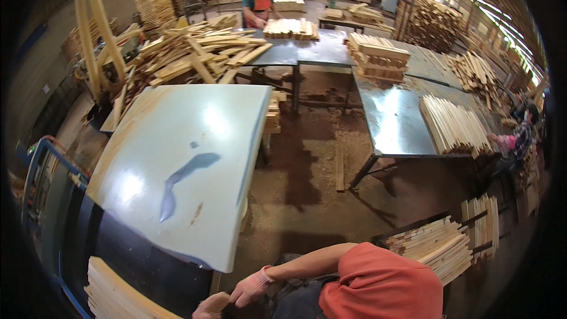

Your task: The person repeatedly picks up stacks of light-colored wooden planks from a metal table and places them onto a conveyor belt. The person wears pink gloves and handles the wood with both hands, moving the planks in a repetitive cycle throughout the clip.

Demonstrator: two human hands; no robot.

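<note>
gloved right hand [251,288] near six o'clock, left hand [204,309] near seven (can't tell from over here if either's gripping anything). pale wood strips [115,292] sit past seven; i'd square the ends, lift evenly.

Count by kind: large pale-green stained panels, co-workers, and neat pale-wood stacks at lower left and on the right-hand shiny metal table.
Large pale-green stained panel: 1
Co-workers: 2
Neat pale-wood stacks: 3
Total: 6

text: none legible | labels, brands: none legible | numbers, signs: none legible
</note>
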